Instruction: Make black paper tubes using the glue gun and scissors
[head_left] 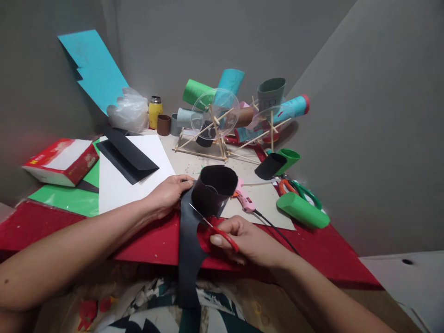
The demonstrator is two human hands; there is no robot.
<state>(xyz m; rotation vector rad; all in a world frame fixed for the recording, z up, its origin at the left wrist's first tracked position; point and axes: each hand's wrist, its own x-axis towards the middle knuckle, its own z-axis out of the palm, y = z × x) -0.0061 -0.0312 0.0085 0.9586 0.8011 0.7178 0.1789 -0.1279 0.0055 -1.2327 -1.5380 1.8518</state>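
My left hand (168,194) pinches the upper edge of a sheet of black paper (189,245), close beside a black paper tube (211,199). The tube is upright at the upper part of the sheet. From there the sheet hangs down past the table's front edge, and its right side has a curved cut. In my right hand (249,243) are red-handled scissors (227,238), their blades pointing up and left at the base of the tube, over the black sheet. Whether the blades are touching the paper I cannot tell.
A pink glue gun (245,200) with a black cord lies right of the tube. Behind stands a stick-and-disc wheel (215,119) with coloured paper tubes. Folded black paper (126,159) and a red box (62,162) are left; green-handled scissors (307,194) and a green tube (302,210) right.
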